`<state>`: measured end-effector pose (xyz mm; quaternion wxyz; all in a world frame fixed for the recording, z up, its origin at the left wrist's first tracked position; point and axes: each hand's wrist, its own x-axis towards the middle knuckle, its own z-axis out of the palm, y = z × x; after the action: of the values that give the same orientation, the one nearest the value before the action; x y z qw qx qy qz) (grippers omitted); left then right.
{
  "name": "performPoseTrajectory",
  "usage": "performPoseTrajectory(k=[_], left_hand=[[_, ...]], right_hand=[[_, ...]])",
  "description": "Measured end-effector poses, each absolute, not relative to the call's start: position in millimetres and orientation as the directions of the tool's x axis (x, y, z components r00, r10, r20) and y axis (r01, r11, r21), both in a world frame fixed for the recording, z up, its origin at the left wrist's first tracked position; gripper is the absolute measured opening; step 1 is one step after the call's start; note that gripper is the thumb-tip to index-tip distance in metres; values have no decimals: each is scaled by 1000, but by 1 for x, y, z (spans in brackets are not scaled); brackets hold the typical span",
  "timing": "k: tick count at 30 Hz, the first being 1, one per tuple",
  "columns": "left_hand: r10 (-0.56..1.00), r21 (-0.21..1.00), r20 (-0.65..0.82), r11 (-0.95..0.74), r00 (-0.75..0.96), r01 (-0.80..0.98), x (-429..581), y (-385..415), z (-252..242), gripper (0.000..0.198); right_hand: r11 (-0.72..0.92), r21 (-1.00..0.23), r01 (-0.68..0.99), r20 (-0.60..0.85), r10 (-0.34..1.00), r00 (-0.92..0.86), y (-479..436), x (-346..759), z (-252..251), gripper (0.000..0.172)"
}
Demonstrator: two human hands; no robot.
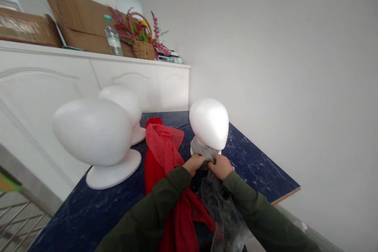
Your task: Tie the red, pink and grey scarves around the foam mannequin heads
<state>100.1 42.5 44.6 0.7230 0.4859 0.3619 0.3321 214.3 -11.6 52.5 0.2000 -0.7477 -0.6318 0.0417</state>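
A white foam mannequin head (209,123) stands on the dark blue marbled table (260,165). A sheer grey scarf (220,204) is wrapped round its neck and trails down toward me. My left hand (194,163) and my right hand (220,166) are both closed on the grey scarf just below the head's neck, close together. A red scarf (163,153) lies in a long heap to the left of my left arm.
Two more white foam heads (94,132) (124,104) stand at the left of the table. Behind is a white cabinet (118,75) bearing cardboard boxes (76,15), a water bottle (112,37) and a flower basket (143,45). A metal railing (17,212) is at lower left.
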Motion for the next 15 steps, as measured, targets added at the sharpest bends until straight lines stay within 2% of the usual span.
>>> performPoseTrajectory(k=[2,4,8,12,15], left_hand=[[776,917,-304,395,552,-50,93,49,48,11],[734,891,-355,453,579,-28,80,60,54,14],[739,885,-290,449,608,-123,54,77,66,21],[774,901,-224,396,592,-178,61,72,63,21],[809,917,-205,356,552,-180,81,62,52,25]], right_hand=[[-133,-304,943,228,951,208,-9,225,56,17],[-162,-302,940,249,938,241,-8,246,62,19],[-212,-314,926,275,913,302,-13,283,76,22],[-31,-336,941,336,930,151,-26,256,79,16],[66,-309,949,314,949,36,-23,211,74,37]])
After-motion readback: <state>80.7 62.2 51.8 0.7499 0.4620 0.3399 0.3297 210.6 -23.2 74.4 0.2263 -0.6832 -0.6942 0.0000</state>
